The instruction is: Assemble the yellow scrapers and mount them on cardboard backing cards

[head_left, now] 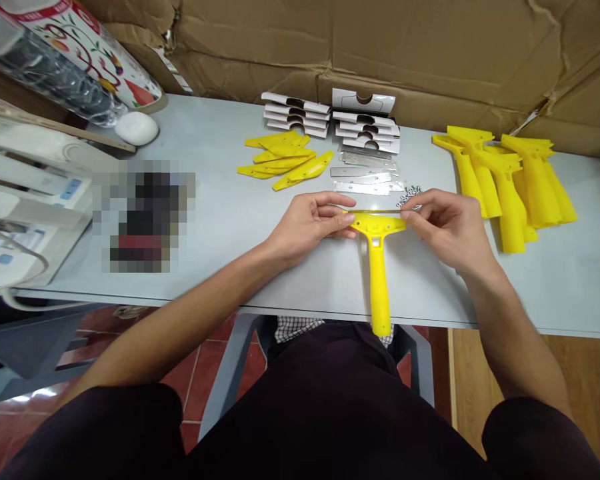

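A yellow scraper handle lies with its wide head away from me and its grip end past the table's front edge. Along the top of the head runs a thin metal blade. My left hand is closed at the left end, thumb over the corner of head and blade. With thumb and forefinger, my right hand pinches the blade's right end. Just behind that hand is a small pile of metal nuts or screws. Beyond the blade lie several flat blades in clear wrapping.
Several yellow cover pieces lie back left, before folded white cards. More yellow scraper handles are piled at right. A cardboard wall backs the table. At left are a white device, a bottle and a blurred-out object.
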A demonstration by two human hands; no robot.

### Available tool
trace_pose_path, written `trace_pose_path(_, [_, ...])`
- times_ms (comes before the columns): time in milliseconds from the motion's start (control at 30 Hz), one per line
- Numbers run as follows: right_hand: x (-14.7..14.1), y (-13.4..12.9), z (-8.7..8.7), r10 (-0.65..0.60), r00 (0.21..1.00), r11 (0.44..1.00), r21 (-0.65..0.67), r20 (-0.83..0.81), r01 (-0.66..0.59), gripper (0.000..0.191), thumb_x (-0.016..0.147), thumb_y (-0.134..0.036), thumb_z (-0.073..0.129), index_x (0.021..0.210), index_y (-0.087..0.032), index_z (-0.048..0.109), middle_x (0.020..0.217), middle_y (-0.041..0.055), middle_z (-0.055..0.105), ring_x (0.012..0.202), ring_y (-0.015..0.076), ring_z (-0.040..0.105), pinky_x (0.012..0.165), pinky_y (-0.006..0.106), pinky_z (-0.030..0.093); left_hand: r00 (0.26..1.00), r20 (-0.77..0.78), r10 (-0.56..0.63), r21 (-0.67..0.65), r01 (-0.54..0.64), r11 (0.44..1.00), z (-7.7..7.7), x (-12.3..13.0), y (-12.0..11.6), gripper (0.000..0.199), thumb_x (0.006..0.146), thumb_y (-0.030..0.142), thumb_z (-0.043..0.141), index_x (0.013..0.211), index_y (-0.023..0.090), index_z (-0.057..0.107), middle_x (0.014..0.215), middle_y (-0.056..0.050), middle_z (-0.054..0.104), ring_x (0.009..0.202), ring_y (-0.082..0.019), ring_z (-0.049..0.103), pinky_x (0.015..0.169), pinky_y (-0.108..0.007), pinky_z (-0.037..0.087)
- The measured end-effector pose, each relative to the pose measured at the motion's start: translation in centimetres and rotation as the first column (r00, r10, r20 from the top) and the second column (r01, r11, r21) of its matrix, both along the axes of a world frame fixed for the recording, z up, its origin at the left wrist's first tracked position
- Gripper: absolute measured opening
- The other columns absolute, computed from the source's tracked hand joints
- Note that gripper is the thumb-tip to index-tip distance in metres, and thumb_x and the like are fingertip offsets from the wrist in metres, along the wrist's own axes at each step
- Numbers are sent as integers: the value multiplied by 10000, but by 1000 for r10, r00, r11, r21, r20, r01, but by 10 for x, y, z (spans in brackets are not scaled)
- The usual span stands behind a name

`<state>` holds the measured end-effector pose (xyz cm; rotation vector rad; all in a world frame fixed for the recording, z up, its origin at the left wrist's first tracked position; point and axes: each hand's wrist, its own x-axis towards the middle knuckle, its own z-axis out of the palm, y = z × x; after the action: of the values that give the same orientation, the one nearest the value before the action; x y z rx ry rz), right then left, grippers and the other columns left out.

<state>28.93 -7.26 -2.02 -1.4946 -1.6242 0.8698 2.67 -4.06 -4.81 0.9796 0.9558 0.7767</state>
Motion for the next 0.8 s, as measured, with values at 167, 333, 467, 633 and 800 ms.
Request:
trace_pose_path(167, [8, 6, 5, -48, 981, 999, -18, -190, 45, 135, 929, -396, 845, 873, -295, 774, 701, 5, 694, 568, 171, 572, 576, 388, 494, 999, -29, -17, -15, 16, 1000, 2, -1, 1, 329, 857, 194, 895, 1150, 128, 761, 891, -93, 836, 756, -171, 829, 810, -270, 678])
trace_pose_path(333, [14, 25, 13, 97, 964, 989, -85, -248, -121, 336, 772, -422, 996, 957, -270, 761, 731, -1, 713, 628, 185, 664, 617, 384, 567, 996, -70, -47, -2, 47, 999, 3, 0, 0, 288, 859, 209, 892, 1100, 145, 749, 809, -59, 811, 706, -163, 802, 770, -274, 672])
trace_pose_path(467, [10, 45, 35, 218, 953, 950, -177, -211, -257, 489, 686, -404, 1041, 1060, -288, 748, 745, -19, 717, 692, 213, 713, 636, 382, 586, 997, -47, -56, 0, 56, 998, 2, 0, 0, 326, 833, 284, 940, 1041, 157, 722, 775, -58, 814, 680, -151, 781, 736, -252, 649])
trace_pose_path(633, [-16, 61, 49, 325, 942, 929, -157, -82, -334, 333, 709, -306, 1015, 986, -248, 840, 839, 29, 778, 797, 231, 717, 685, 387, 588, 1000, -17, -3, 12, 3, 1000, -1, 1, 0, 490, 747, 467, 1010, 1001, 169, 715, 816, -63, 821, 678, -169, 787, 727, -281, 657])
trace_pose_path(800, [-33, 63, 31, 399, 914, 883, -239, -67, -403, 418, 671, -238, 1020, 1043, -264, 832, 792, 0, 797, 761, 238, 753, 696, 379, 592, 999, -20, 47, 25, -46, 999, 0, 4, -3, 534, 734, 478, 1020, 1027, 169, 698, 786, -54, 811, 694, -194, 806, 757, -316, 676])
